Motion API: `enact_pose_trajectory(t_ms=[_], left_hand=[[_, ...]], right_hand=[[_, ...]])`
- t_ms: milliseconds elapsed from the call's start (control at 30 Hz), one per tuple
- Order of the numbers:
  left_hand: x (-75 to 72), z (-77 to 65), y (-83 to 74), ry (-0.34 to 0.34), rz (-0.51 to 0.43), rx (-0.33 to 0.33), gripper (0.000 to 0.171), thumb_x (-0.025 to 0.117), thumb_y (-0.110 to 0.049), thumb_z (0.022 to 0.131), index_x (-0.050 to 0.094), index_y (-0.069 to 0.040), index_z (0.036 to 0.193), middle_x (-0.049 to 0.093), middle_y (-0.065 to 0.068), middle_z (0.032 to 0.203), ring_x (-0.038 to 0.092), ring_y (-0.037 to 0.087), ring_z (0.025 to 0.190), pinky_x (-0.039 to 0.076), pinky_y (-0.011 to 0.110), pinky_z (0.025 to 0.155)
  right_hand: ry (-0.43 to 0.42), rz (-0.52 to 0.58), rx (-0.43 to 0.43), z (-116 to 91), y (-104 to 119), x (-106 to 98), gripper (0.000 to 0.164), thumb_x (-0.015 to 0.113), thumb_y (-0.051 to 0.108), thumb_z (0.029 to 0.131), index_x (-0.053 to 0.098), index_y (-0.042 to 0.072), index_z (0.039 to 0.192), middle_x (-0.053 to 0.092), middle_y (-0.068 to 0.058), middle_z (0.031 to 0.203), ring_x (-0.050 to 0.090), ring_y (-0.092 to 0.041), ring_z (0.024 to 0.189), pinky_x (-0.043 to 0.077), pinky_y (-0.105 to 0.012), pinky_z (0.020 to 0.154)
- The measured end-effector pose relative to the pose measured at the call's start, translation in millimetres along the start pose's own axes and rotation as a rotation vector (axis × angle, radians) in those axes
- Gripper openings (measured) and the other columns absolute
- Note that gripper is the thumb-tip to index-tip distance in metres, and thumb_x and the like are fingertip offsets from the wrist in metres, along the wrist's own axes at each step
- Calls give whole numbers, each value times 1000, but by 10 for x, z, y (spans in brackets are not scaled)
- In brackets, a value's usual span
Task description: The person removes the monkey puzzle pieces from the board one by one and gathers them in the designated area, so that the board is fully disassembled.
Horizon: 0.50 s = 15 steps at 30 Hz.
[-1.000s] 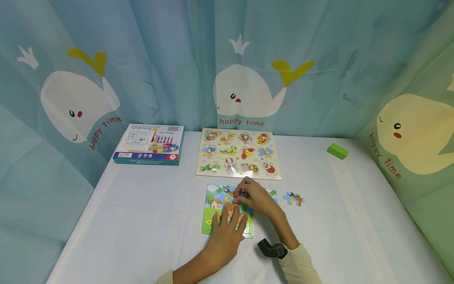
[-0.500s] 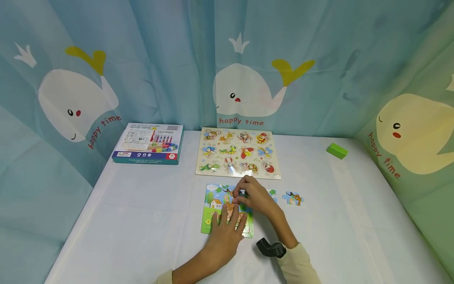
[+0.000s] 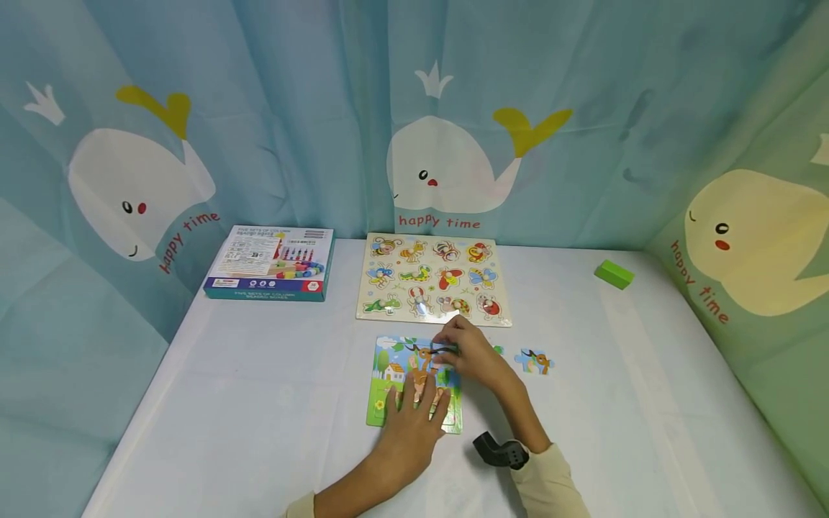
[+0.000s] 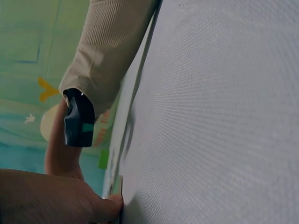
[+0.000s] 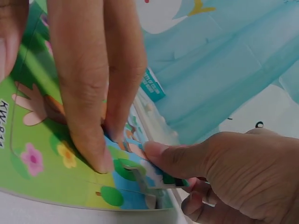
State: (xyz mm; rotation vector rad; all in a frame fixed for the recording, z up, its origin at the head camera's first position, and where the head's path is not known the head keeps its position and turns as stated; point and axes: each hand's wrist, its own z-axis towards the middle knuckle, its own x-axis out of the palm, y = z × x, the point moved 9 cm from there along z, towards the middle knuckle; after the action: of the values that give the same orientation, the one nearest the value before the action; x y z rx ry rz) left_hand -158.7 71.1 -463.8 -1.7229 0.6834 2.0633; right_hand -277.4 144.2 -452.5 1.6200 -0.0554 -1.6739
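Note:
A jigsaw board (image 3: 377,397) with a house and a brown animal lies at the table's middle. My left hand (image 3: 408,435) rests on its lower half, fingers spread; in the left wrist view its thumb (image 4: 112,206) touches the board's edge. Over the board's upper right, my right hand (image 3: 478,356) pinches a jigsaw piece (image 5: 152,171) between thumb and fingers. That piece looks tilted, one edge raised off the board; the hand hides part of it. A loose jigsaw piece (image 3: 535,362) with a brown animal head lies to the right. Another piece (image 3: 498,350) shows partly behind my right hand.
Behind the jigsaw lies a wooden insect peg puzzle (image 3: 434,280). A flat toy box (image 3: 270,263) stands at the back left, a green block (image 3: 614,274) at the back right. Whale-print curtains (image 3: 311,144) close off the table's back and sides.
My right hand has shifted slightly up and to the right, and the piece in it now shows tilted, uncovering more of the board's picture. My left hand has stayed in place.

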Motion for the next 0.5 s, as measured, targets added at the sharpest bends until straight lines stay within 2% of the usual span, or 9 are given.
enact_pose_trajectory(t_ms=[200, 400, 500], left_hand=[[-9, -5, -2, -11, -4, 2, 59, 64, -48, 90, 52, -21, 141, 45, 13, 145, 46, 41, 130, 49, 54, 91], [15, 3, -9, 12, -24, 15, 59, 64, -47, 91, 51, -18, 142, 42, 15, 148, 45, 44, 130, 50, 56, 91], [17, 2, -8, 11, -24, 15, 59, 63, -47, 91, 51, -19, 142, 42, 15, 148, 46, 44, 130, 50, 56, 91]], right_hand=[[50, -27, -36, -23, 64, -19, 20, 73, 7, 85, 72, 9, 105, 68, -4, 101, 64, -20, 91, 54, -37, 79], [84, -41, -92, -55, 141, -49, 34, 62, -7, 88, 73, 12, 114, 74, -1, 97, 58, -11, 78, 47, -26, 70], [81, 5, -64, -54, 121, -68, 31, 63, -6, 88, 71, 10, 114, 73, -3, 96, 57, -8, 77, 48, -25, 70]])
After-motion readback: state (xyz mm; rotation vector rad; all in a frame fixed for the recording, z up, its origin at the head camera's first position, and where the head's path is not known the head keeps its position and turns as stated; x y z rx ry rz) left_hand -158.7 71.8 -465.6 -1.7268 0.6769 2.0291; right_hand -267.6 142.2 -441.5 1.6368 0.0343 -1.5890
